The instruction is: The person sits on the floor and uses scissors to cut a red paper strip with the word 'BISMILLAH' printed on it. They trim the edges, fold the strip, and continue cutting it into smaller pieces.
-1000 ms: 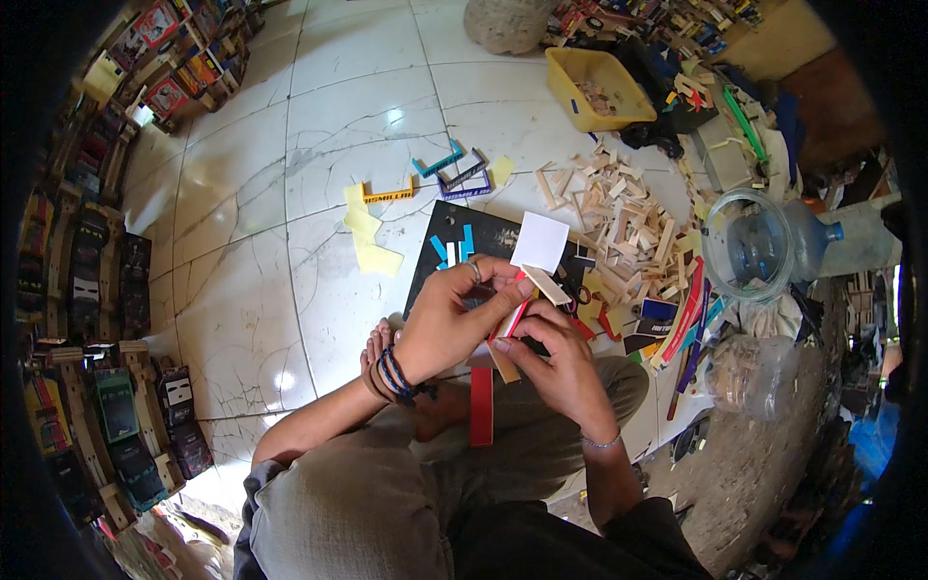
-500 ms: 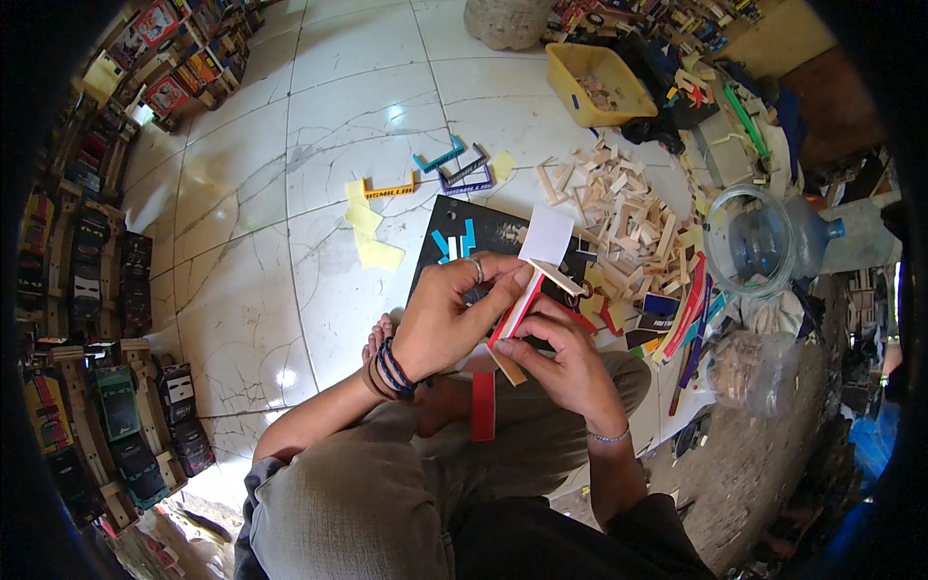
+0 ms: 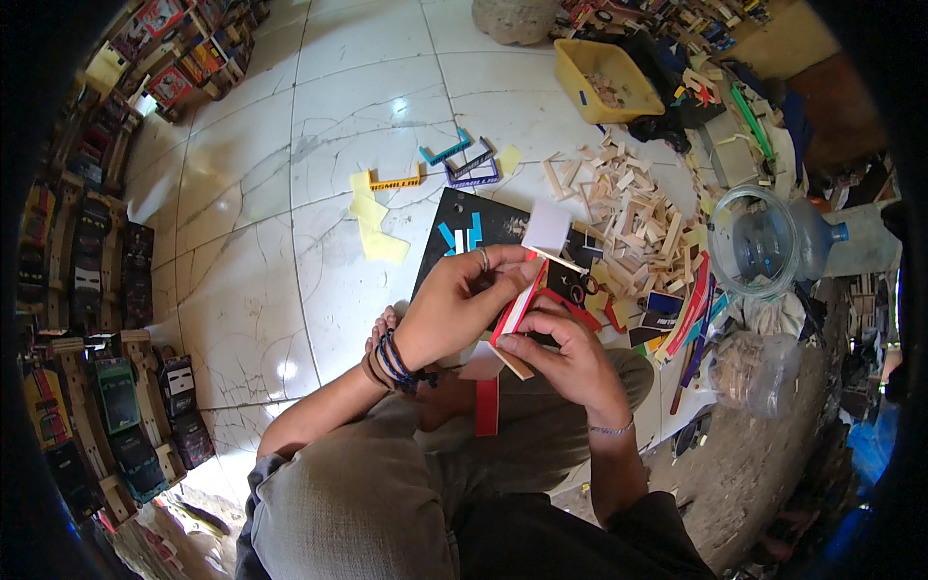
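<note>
A small U-shaped wooden piece with a red-and-white strip (image 3: 519,307) along its long side is held between both hands above my lap. My left hand (image 3: 452,307) pinches its upper end with thumb and fingers. Near the lower end, my right hand (image 3: 568,360) grips it, thumb pressed on the strip. Bare wooden ends stick out at top and bottom. Pale paper (image 3: 547,226) shows beyond the upper end. Under the hands, a red strip (image 3: 486,408) hangs by my leg. A black board (image 3: 447,215) in front carries blue strips (image 3: 475,230).
Finished-looking U-shaped pieces, including a yellow one (image 3: 395,182), stand on the tiled floor beside yellow paper scraps (image 3: 367,227). Loose wooden pieces (image 3: 638,208) are heaped at right, near a yellow tub (image 3: 570,82) and a clear water bottle (image 3: 759,242). Toy trucks (image 3: 121,396) line the left.
Both hands keep their hold on the wooden piece, which has turned slightly. More pale paper shows below its lower end. The whole view has shifted a little.
</note>
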### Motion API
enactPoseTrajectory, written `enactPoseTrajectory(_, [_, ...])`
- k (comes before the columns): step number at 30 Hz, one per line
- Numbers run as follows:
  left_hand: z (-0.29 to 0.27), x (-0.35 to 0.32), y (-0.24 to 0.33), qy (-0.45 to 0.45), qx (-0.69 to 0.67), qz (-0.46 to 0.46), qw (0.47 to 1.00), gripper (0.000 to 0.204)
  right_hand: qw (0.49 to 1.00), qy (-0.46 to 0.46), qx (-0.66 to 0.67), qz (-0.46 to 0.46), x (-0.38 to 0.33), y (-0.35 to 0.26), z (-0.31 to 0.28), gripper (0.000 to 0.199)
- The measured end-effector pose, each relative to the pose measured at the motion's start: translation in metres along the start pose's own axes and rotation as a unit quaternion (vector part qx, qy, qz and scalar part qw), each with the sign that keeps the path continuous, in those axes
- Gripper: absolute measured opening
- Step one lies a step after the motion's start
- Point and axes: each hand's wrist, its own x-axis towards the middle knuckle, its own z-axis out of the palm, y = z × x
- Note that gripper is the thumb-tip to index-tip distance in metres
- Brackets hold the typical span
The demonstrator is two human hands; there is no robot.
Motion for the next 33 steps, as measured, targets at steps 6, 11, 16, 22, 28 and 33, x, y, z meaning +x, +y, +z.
enactPoseTrajectory(6, [-0.004,0.002,0.000,-0.028,0.019,0.003,0.999,0.024,0.999,0.005,-0.034,-0.001,-0.001,-0.002,0.001,0.021])
enactPoseTrajectory(11, [-0.007,0.003,-0.003,-0.018,-0.063,-0.025,0.998,0.019,0.997,0.002,-0.076,-0.001,0.003,-0.002,0.004,0.021])
enactPoseTrajectory(16, [-0.011,0.004,-0.004,-0.024,-0.158,-0.095,0.983,0.022,0.999,-0.012,-0.049,0.018,0.005,-0.002,0.002,0.021])
enactPoseTrajectory(22, [-0.010,0.003,0.000,-0.049,-0.115,-0.063,0.990,0.028,0.999,-0.021,-0.036,0.015,0.004,-0.002,-0.004,0.022])
enactPoseTrajectory(28, [-0.012,0.004,0.000,-0.036,-0.071,-0.056,0.995,0.030,0.998,-0.032,0.019,0.059,0.005,-0.008,-0.011,0.022])
enactPoseTrajectory(33, [-0.009,0.003,-0.003,-0.023,-0.062,-0.053,0.996,0.027,0.998,0.011,0.040,0.045,0.008,-0.006,-0.001,0.027])
